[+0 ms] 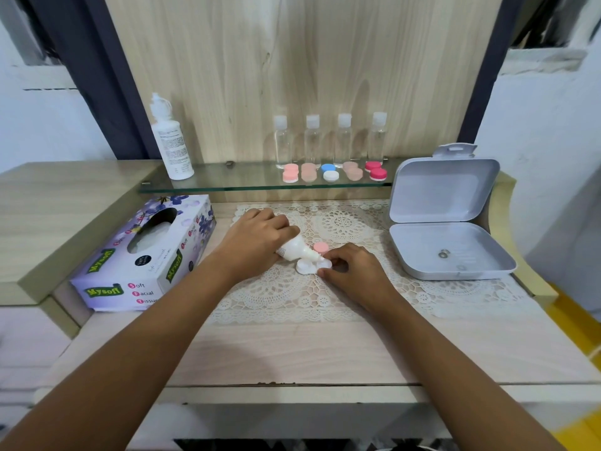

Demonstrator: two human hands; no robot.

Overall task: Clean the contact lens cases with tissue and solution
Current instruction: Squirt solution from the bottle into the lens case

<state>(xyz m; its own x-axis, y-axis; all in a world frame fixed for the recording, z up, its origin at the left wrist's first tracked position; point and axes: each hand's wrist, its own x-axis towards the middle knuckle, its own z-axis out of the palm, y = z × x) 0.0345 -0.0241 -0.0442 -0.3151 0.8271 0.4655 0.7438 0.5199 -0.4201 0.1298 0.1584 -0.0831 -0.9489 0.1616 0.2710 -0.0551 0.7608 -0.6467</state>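
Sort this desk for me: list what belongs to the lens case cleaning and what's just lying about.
In the job: small bottle in the left hand, tipped over the open white case held by the right hand; pink cap; tissue box; closed cases on the shelf, probably next.
Lying about: tall white bottle; four clear bottles; open grey box.

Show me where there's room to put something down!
The bare table this side of the lace mat is free. So is the mat between the right hand and the open grey box. The glass shelf is crowded; the left hand holds a bottle at the lens case.
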